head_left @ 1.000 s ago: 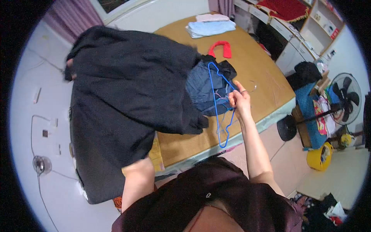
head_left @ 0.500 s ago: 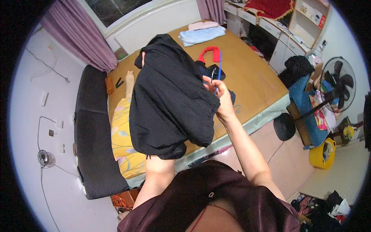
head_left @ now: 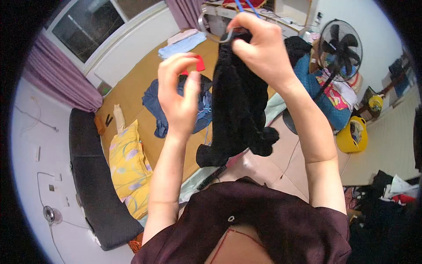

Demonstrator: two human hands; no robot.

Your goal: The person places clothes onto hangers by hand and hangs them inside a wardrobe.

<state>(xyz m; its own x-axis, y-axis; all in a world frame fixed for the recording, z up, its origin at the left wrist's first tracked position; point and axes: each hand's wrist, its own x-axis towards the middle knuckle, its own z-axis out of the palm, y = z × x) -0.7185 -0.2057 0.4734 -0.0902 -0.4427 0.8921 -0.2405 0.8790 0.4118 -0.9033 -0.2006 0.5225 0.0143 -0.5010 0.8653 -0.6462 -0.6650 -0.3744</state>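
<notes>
My right hand (head_left: 266, 55) is raised high and closed on a black garment (head_left: 239, 101), which hangs down from it over the bed's edge. A clothes hanger with a curved metal hook (head_left: 216, 40) is in the same grip; its blue bars (head_left: 246, 5) run up past the top of the view. My left hand (head_left: 178, 94) is up to the left of the garment, apart from it, fingers curved and spread with nothing between them. Behind it on the bed lie dark blue clothes (head_left: 154, 103) and a red item (head_left: 196, 65), partly hidden by the hand.
The bed (head_left: 127, 88) carries a yellow flowered pillow (head_left: 125, 158) and a folded light blue cloth (head_left: 182, 45). To the right are a standing fan (head_left: 340, 48), a yellow basket (head_left: 352, 136) and a clothes pile (head_left: 378, 211). A dark headboard (head_left: 90, 176) borders the left.
The black garment, spread wide over both hands before, now hangs narrow from my right hand, which has risen with the hanger. My left hand has come out of the cloth. The view has turned.
</notes>
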